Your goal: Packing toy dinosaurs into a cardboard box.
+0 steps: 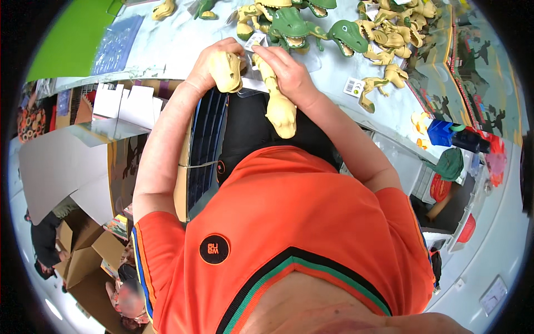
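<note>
Squarely in the head view, the left hand is closed on a cream dinosaur toy, while just beside it the right hand has its fingers over the upper part of a longer cream toy; whether they clamp it I cannot tell. This second toy lies nearer the right hand, its long axis running from those fingertips toward the lap, thick end bodyward.

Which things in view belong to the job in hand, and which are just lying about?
Likely in the job: cream toys at left hand and right hand; green dinosaurs.

Likely just lying about: clear plastic; cardboard box.
</note>
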Motion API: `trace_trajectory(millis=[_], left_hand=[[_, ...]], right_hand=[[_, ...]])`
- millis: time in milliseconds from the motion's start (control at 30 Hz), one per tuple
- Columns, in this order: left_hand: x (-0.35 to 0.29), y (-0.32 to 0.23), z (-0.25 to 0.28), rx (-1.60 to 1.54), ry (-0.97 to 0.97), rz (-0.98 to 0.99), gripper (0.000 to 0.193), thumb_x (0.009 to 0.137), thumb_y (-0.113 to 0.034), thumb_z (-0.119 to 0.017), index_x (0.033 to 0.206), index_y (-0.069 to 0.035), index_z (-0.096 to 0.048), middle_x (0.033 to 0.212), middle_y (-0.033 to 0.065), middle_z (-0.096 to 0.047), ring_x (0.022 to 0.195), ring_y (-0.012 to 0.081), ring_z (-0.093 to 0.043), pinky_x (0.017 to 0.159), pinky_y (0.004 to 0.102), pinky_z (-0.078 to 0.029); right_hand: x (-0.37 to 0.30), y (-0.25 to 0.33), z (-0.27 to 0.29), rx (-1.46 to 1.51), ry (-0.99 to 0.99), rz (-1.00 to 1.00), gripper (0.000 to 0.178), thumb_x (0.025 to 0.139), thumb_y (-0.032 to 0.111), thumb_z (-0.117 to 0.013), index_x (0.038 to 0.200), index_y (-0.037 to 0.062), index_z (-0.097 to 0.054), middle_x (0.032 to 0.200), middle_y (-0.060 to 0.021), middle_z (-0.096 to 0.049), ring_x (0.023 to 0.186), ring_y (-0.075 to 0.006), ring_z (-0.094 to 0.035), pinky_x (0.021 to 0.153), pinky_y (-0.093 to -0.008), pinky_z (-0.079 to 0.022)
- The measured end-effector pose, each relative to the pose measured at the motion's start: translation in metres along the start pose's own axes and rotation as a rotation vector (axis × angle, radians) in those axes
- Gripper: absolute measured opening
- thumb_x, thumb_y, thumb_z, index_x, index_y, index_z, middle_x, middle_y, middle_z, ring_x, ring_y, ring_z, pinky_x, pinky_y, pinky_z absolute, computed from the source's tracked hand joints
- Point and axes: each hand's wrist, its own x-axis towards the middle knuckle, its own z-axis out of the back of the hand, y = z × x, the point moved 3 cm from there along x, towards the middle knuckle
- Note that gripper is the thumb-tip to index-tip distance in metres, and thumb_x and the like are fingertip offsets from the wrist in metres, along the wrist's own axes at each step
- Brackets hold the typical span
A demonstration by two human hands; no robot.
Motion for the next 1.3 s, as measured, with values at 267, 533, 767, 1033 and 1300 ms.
trace_trajectory(millis=[267, 533, 767, 1033, 1300], left_hand=[[0.017, 0.0, 0.006, -0.023, 0.094, -0.261, 0.017, 0.071, -0.015, -0.071, 0.089, -0.013, -0.072, 0.086, 0.0034, -0.065, 0.09, 0.0283, -0.058, 0.085, 0.0369, -0.05], [0.017, -0.002, 0.008, -0.02, 0.145, -0.252, 0.044, 0.073, -0.009, -0.071, 0.117, -0.006, -0.068, 0.112, 0.0121, -0.069, 0.101, 0.0329, -0.06, 0.091, 0.0389, -0.051], [0.014, 0.001, 0.008, -0.14, 0.141, -0.07, 0.069, 0.081, -0.013, -0.069, 0.146, -0.006, -0.047, 0.15, 0.0141, -0.048, 0.133, 0.0318, -0.049, 0.109, 0.0375, -0.044], [0.012, 0.002, 0.008, -0.155, 0.14, -0.039, 0.072, 0.083, -0.013, -0.068, 0.15, -0.007, -0.041, 0.153, 0.0155, -0.043, 0.138, 0.0297, -0.046, 0.111, 0.0375, -0.043], [0.009, 0.003, 0.005, -0.195, 0.105, 0.031, 0.057, 0.076, -0.008, -0.072, 0.129, -0.008, -0.052, 0.125, 0.0169, -0.056, 0.113, 0.038, -0.06, 0.092, 0.041, -0.052]], right_hand=[[0.002, 0.001, 0.002, -0.23, -0.166, 0.019, 0.046, 0.079, -0.002, -0.066, 0.123, 0.0104, -0.066, 0.116, -0.0152, -0.063, 0.095, -0.0304, -0.068, 0.078, -0.0349, -0.058], [-0.019, 0.012, 0.006, 0.029, -0.147, -0.155, 0.048, 0.077, -0.004, -0.07, 0.124, 0.0075, -0.065, 0.121, -0.0184, -0.061, 0.108, -0.0325, -0.063, 0.088, -0.0352, -0.053], [-0.015, 0.004, 0.001, 0.033, 0.03, -0.192, 0.053, 0.084, 0.0, -0.068, 0.135, 0.0093, -0.058, 0.125, -0.0159, -0.062, 0.109, -0.0303, -0.065, 0.089, -0.0344, -0.054], [0.011, -0.004, -0.012, -0.062, 0.177, -0.203, 0.06, 0.079, -0.008, -0.062, 0.134, 0.0128, -0.06, 0.111, -0.0093, -0.058, 0.103, -0.0269, -0.064, 0.082, -0.0316, -0.055], [0.017, -0.006, 0.001, 0.071, 0.304, -0.312, 0.065, 0.078, -0.009, -0.06, 0.139, 0.0122, -0.054, 0.116, -0.0099, -0.058, 0.105, -0.029, -0.063, 0.084, -0.0351, -0.053]])
